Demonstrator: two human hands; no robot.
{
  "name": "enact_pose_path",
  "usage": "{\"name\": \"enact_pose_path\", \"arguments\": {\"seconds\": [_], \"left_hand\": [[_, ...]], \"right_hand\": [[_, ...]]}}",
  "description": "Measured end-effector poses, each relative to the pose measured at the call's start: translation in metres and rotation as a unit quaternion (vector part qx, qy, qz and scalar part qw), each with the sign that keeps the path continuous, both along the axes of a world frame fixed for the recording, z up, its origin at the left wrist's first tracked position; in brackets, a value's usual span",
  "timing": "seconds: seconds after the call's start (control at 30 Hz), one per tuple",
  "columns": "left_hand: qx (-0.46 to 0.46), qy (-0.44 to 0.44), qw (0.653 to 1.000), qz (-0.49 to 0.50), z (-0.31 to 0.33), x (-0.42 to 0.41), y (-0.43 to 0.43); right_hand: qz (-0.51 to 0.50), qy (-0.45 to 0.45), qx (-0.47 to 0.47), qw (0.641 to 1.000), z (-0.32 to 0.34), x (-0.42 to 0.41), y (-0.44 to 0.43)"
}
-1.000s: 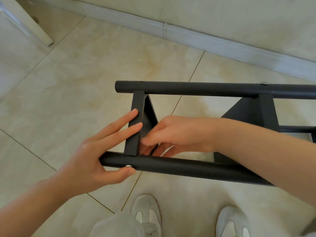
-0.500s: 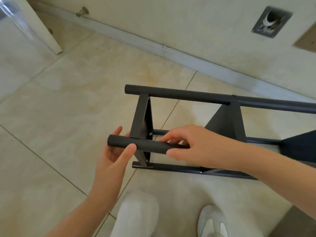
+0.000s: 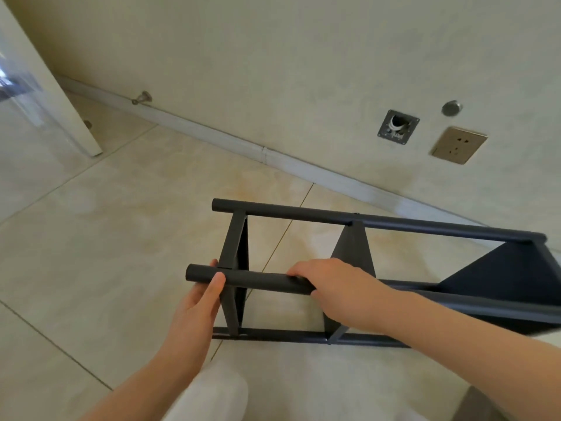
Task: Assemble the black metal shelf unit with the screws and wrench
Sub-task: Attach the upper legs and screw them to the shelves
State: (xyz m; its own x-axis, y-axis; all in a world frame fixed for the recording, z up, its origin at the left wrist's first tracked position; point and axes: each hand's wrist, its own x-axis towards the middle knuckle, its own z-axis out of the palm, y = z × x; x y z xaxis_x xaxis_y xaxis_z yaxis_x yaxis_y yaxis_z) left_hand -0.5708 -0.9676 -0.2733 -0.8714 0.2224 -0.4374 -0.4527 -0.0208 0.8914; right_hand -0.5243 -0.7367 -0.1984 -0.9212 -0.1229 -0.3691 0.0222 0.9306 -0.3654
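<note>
The left hand (image 3: pixel 198 299) wraps the free end of the near post (image 3: pixel 261 282), thumb over the top. The right hand (image 3: pixel 334 287) clamps the same post further along, at 3 o'clock from the left.

A second ago the left fingers lay flat on the end panel (image 3: pixel 232 247) while the right worked inside that corner. Now both have shifted to a carrying grip. I judge the corner joint is left alone and the shelf unit (image 3: pixel 353 247), lying on its side on the floor (image 3: pixel 106 238), is being turned or stood up. No screws or wrench are in view.

Open tile lies from 8 to 11 o'clock. The skirting (image 3: pixel 212 135) runs near the far post (image 3: pixel 303 214) at 12. A door (image 3: pixel 45 95) stands at 10, a socket (image 3: pixel 458 144) at 1 and the person's knee (image 3: pixel 212 396) at 6.
</note>
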Motion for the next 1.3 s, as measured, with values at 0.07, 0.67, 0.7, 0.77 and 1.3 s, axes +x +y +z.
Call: {"name": "enact_pose_path", "arguments": {"seconds": [0.07, 0.67, 0.7, 0.77, 1.3], "left_hand": [[-0.018, 0.007, 1.000, 0.000, 0.008, -0.004, 0.004], [0.027, 0.257, 0.966, 0.008, 0.198, -0.080, 0.111], [0.022, 0.277, 0.961, 0.000, 0.210, -0.080, 0.119], [0.012, 0.320, 0.947, -0.008, 0.233, -0.078, 0.133], [-0.073, 0.510, 0.851, -0.103, 0.309, 0.023, 0.215]], "right_hand": [[-0.007, 0.016, -0.006, 1.000, 0.001, -0.001, 0.003], [-0.141, 0.191, -0.049, 0.970, 0.131, -0.031, 0.060], [-0.152, 0.196, -0.059, 0.967, 0.137, -0.030, 0.063], [-0.174, 0.215, -0.079, 0.958, 0.149, -0.024, 0.070], [-0.311, 0.276, -0.256, 0.873, 0.158, 0.076, 0.102]]}}
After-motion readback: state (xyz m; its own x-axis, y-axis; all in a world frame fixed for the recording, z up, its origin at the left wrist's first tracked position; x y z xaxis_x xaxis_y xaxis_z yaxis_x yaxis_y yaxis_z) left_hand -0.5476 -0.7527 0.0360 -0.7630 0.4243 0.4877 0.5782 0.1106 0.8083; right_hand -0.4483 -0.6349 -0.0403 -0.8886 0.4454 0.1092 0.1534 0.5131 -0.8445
